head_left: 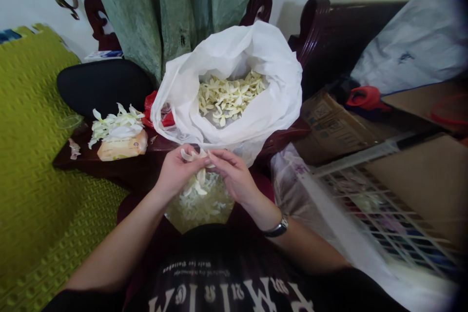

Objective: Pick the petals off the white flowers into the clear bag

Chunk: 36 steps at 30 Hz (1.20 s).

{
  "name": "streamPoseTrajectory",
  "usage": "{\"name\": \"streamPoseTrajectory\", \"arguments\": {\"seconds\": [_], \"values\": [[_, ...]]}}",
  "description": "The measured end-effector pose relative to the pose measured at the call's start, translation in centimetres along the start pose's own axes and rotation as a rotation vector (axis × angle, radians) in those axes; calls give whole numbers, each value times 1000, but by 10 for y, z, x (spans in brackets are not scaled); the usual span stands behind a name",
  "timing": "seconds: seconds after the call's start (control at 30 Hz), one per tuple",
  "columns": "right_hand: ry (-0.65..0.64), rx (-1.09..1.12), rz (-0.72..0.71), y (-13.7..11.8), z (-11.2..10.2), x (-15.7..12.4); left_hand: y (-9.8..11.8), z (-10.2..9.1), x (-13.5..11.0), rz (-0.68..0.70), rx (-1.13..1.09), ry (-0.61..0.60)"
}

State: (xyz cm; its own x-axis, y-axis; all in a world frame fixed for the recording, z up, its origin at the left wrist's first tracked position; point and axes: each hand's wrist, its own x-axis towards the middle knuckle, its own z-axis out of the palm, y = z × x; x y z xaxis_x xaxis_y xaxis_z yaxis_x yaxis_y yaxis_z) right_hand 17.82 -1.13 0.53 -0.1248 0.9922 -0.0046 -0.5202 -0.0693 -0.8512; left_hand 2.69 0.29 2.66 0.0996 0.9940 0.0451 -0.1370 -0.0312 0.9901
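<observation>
My left hand (180, 168) and my right hand (234, 170) meet in front of me, with a white flower (198, 186) between their closed fingertips. Its pale petals hang down from the fingers. Below, on my lap, is a clear plastic bag (183, 222) holding many loose white flowers (204, 204). Just beyond my hands stands a large white bag (281, 97), its mouth wide, with a heap of cream-white flowers (234, 92) inside. How the fingertips divide their hold on the flower is too small to make out.
Left on the dark wooden seat (69, 158) lie more white flowers (117, 122), an orange-and-white packet (122, 146) and a red bag (149, 107). A black cushion (104, 85) rests behind. At right are a cardboard box (332, 122) and a white wire rack (387, 219). Green foam mats (32, 107) line the left.
</observation>
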Motion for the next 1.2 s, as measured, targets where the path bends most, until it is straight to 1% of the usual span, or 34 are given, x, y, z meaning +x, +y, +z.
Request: {"name": "streamPoseTrajectory", "arguments": {"seconds": [0.1, 0.23, 0.33, 0.4, 0.47, 0.53, 0.6, 0.67, 0.8, 0.9, 1.0, 1.07, 1.13, 1.2], "values": [[57, 4, 24, -4, 2, 2, 0, 1, 0, 27, 81, 15], [114, -12, 8, -4, 3, 5, -4, 0, 1, 67, 200, 21], [139, -52, -35, -1, 1, 6, -5, -3, 1, 86, 247, -22], [133, -75, -56, 2, -1, 5, -4, -4, 2, 87, 251, -56], [122, -96, -82, 6, -2, 4, -5, -5, 3, 74, 223, -69], [125, -125, -142, 9, -2, 4, -7, -7, 4, 47, 172, -67], [148, -140, -211, 11, -3, 3, -10, -7, 5, 12, 107, -63], [174, -107, -234, 13, -4, 4, -14, -8, 5, -6, 48, -49], [238, 40, -257, 10, -10, 10, -16, -9, 7, -4, -66, 26], [278, 57, -325, 1, -19, 14, -13, -11, 8, -17, -119, 104], [338, -1, -391, -10, -34, 15, -11, -16, 11, -8, -122, 176], [374, -61, -426, -18, -44, 14, -11, -21, 12, -5, -106, 194], [354, -192, -405, -25, -53, 12, -10, -25, 12, -10, -60, 176], [276, -402, -331, -30, -57, 8, -9, -27, 11, -22, -3, 127]]}}
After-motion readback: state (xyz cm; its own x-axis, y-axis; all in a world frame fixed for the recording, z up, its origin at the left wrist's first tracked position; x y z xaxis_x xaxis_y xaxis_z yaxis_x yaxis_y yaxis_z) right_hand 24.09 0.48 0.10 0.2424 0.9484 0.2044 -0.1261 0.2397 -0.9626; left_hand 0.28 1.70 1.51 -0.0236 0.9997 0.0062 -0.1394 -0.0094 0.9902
